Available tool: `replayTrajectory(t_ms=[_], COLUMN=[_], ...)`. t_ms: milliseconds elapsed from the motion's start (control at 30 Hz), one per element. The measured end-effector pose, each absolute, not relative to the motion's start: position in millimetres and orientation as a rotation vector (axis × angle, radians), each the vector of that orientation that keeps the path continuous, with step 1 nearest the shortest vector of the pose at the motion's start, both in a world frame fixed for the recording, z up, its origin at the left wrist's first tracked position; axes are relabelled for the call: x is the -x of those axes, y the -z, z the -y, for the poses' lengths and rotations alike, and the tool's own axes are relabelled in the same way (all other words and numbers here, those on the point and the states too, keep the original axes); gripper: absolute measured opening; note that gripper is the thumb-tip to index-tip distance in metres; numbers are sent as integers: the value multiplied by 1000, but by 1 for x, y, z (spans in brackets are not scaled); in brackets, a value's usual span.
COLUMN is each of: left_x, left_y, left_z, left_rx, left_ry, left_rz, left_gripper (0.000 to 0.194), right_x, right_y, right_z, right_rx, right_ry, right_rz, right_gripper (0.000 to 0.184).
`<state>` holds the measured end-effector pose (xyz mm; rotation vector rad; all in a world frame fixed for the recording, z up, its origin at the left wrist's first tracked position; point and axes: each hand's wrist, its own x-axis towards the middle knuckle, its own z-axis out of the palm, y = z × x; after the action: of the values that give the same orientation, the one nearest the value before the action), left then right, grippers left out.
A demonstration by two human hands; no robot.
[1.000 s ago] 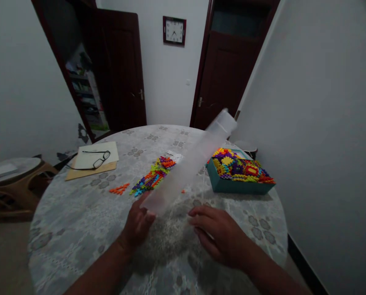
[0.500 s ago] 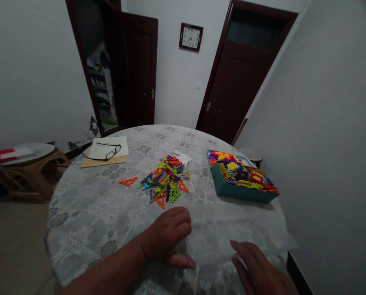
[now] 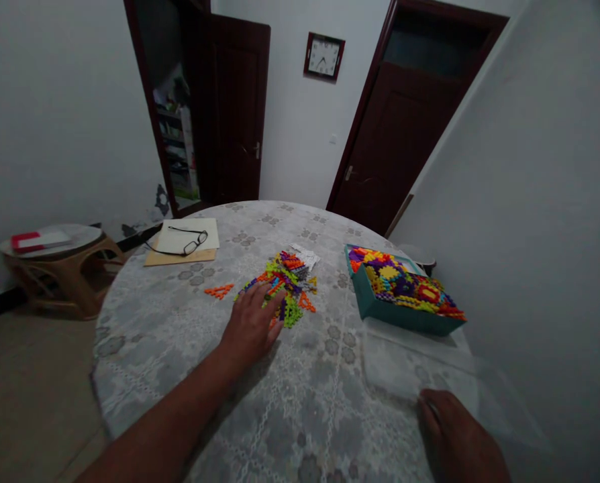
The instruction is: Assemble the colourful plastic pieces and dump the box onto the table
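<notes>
A pile of colourful plastic building pieces (image 3: 293, 312) lies near the middle of the table. My left hand (image 3: 251, 320) is stretched over its near left side with the fingers spread, hiding part of it. Whether the fingertips touch the pieces I cannot tell. At the lower right, my right hand (image 3: 458, 433) is closed on the near edge of a clear plastic bag (image 3: 395, 369), which spreads over the table's right side. A loose orange triangular piece (image 3: 219, 291) lies left of the pile.
A teal box (image 3: 405, 318) full of colourful pieces stands at the right, behind the plastic. White paper (image 3: 307, 257) lies behind the pile. Eyeglasses (image 3: 192, 245) rest on papers (image 3: 209, 230) at the far left. A stool (image 3: 78, 268) stands beyond the round table's left edge.
My left hand has left the clear plastic and moved forward and left to the pile, its fingers now spread. My right hand has moved the plastic to the right and closed on its edge.
</notes>
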<state>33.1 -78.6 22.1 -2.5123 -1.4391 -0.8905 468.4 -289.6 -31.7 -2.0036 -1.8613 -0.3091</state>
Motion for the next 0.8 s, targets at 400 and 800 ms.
replayTrajectory(t_ms=[400, 800], left_x=[-17, -10], left_y=[-24, -3], left_z=[75, 51], left_rx=[2576, 2603], left_ry=[397, 437], left_rz=[1759, 1619], left_gripper=[71, 73], right_x=[-480, -436], right_y=[4, -51], right_z=[278, 272], right_rx=[2339, 2615], right_ry=[-36, -65], right_rz=[1894, 1915], right_gripper=[45, 22])
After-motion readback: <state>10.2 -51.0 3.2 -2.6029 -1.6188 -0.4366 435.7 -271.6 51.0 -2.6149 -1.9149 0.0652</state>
